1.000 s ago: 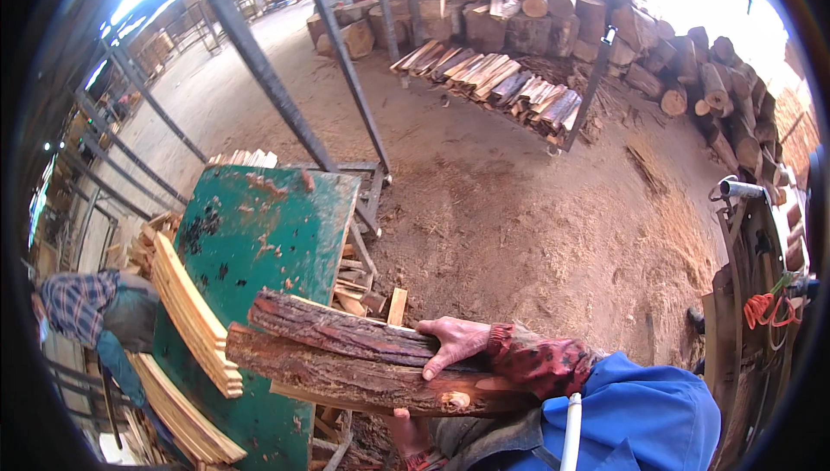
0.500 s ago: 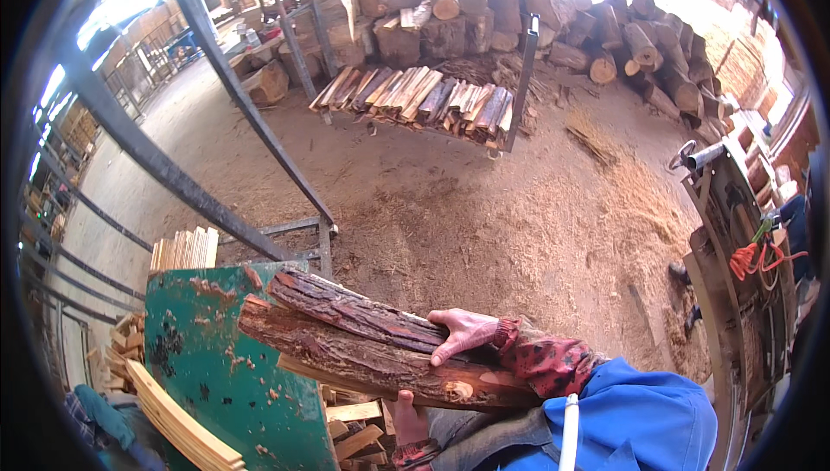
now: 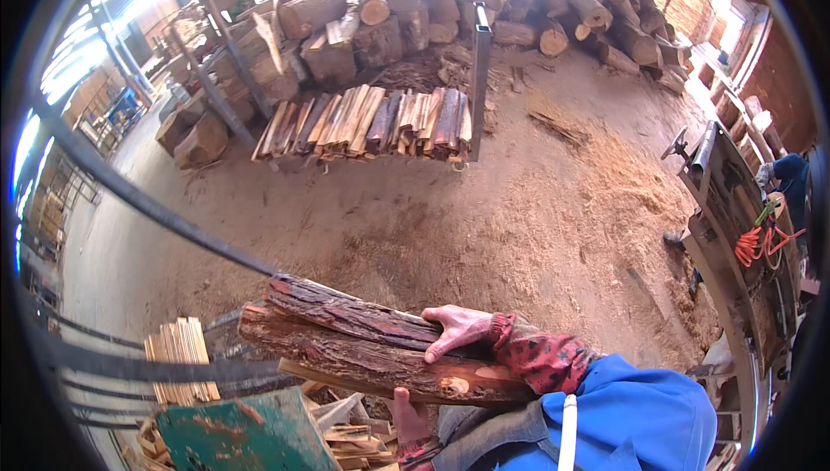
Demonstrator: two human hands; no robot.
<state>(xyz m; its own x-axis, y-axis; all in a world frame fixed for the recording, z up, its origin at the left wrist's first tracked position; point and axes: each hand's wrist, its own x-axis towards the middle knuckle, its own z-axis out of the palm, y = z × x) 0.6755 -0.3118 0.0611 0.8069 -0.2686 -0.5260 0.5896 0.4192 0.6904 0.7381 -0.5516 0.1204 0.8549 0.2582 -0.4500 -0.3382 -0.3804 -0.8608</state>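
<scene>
A bundle of bark-covered wood slabs (image 3: 346,346) lies across my front, its far end pointing left. My right hand (image 3: 458,330) presses over the top of the bundle, thumb and fingers spread around the bark. From below, my left hand (image 3: 409,419) supports the same slabs; its palm is partly hidden under them, with a thumb showing at the lower edge. Both wrists wear red patterned cuffs. At least two bark slabs and a paler sawn piece show in the bundle, which rests against my blue clothing (image 3: 644,415).
A green metal panel (image 3: 233,436) stands at lower left, beside split pieces (image 3: 359,445) and a stack of sawn slats (image 3: 181,350). Ahead is a rack of slabs (image 3: 372,125) with a metal post (image 3: 481,82); log piles (image 3: 596,12) lie behind. Another person's sleeve (image 3: 788,173) shows at right, by machinery (image 3: 735,237).
My view has turned left and the rack now looks nearer. The green panel has slid lower in the picture. Both hands keep their grip on the slabs.
</scene>
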